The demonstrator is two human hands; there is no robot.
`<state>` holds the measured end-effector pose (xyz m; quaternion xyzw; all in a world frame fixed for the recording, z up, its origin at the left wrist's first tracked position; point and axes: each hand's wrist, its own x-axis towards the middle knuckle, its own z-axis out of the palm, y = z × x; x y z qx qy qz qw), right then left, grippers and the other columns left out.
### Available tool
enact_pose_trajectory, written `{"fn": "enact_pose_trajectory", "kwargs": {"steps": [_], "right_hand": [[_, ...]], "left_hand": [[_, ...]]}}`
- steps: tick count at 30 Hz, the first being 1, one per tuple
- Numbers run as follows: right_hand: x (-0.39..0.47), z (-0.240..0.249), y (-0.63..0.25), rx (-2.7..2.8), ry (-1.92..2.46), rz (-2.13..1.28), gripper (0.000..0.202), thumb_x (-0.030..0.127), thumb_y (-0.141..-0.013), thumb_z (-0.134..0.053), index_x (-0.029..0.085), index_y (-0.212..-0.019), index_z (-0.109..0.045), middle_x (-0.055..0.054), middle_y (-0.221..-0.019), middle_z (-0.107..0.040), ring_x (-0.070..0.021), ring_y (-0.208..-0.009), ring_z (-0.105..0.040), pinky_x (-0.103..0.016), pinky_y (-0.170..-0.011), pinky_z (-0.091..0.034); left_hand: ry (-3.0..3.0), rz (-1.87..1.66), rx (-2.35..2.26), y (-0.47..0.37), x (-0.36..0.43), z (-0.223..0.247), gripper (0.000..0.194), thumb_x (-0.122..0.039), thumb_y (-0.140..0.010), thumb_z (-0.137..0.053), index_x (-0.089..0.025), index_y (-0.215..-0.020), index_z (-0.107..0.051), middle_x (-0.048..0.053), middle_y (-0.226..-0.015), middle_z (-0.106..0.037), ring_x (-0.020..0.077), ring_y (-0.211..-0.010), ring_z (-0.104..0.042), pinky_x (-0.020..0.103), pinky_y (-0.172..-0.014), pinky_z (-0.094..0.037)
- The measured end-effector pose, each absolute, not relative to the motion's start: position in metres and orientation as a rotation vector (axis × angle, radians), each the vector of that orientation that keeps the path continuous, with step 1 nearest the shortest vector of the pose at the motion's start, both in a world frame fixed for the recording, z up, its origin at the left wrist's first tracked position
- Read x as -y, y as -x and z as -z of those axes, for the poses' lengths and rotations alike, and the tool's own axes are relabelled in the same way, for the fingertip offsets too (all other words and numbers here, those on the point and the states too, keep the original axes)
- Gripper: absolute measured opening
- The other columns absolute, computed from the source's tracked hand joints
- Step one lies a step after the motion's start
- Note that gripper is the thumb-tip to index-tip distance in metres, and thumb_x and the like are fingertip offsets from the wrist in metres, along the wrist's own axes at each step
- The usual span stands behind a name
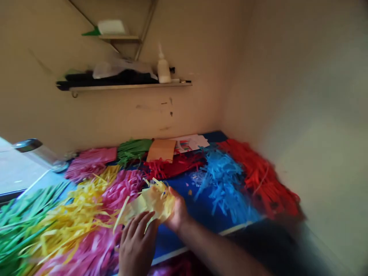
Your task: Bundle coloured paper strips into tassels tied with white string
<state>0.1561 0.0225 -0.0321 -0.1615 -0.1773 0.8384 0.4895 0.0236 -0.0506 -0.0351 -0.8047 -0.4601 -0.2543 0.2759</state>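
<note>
Left hand (137, 241) and right hand (178, 211) clamp pale-yellow fringed paper (140, 203) from both sides, seemingly steadying its blurred loose strips (121, 213) above the blue desk (201, 212).

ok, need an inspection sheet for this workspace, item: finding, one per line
Surface: blue table, largely covered
Job's things: pale yellow paper, fringed, at the hands
Clutter: green strips, yellow strips and pink strips on the left; light-blue strips and red strips on the right; brown card toward the back
Grippers: bare hands; right hand holds the paper's right end; left hand at its near edge, grip unclear
Cables: nothing seen
Surroundings: walls; wall shelf with white bottle
</note>
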Motion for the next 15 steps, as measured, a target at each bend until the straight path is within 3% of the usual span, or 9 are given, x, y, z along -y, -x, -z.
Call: {"fn": "enact_pose_trajectory", "kwargs": {"steps": [4, 9, 12, 15], "right_hand": [[-0.037, 0.035, -0.249, 0.544, 0.6, -1.682, 0.042, 0.057, -0.079, -0.059, 0.02, -0.099, -0.065, -0.01, -0.104, -0.073, -0.0289, -0.105, -0.067, -0.049, -0.084, -0.055], [-0.019, 0.021, -0.343, 0.835, 1.126, -0.817, 0.045, 0.047, -0.08, -0.063, 0.019, -0.116, -0.06, -0.012, -0.118, -0.068, -0.0288, -0.122, -0.058, -0.052, -0.101, -0.045], [0.013, 0.032, -0.332, 1.569, 1.158, -0.47, 0.048, 0.039, -0.081, -0.066, 0.023, -0.125, -0.058, -0.013, -0.133, -0.061, -0.029, -0.13, -0.052, -0.053, -0.114, -0.032], [0.032, 0.059, -0.296, 2.313, 0.95, -0.286, 0.049, 0.027, -0.084, -0.06, 0.02, -0.131, -0.053, -0.013, -0.131, -0.063, -0.0269, -0.123, -0.059, -0.052, -0.118, -0.026]], "left_hand": [[2.351, 0.729, 1.164, -0.049, 0.046, 0.069, 0.025, -0.015, -0.094, -0.044, -0.021, -0.095, -0.068, 0.007, -0.115, -0.072, 0.0238, -0.111, -0.064, 0.039, -0.095, -0.047], [2.494, 0.771, 1.185, -0.074, 0.046, 0.091, 0.026, -0.011, -0.092, -0.043, -0.019, -0.097, -0.067, 0.008, -0.116, -0.073, 0.0243, -0.115, -0.064, 0.037, -0.095, -0.052], [2.573, 0.77, 1.179, -0.086, 0.044, 0.095, 0.026, -0.011, -0.089, -0.044, -0.019, -0.1, -0.065, 0.008, -0.115, -0.073, 0.0249, -0.114, -0.065, 0.039, -0.098, -0.051], [2.634, 0.761, 1.192, -0.094, 0.042, 0.095, 0.027, -0.012, -0.086, -0.044, -0.018, -0.105, -0.063, 0.008, -0.111, -0.074, 0.0215, -0.11, -0.066, 0.035, -0.099, -0.049]]}}
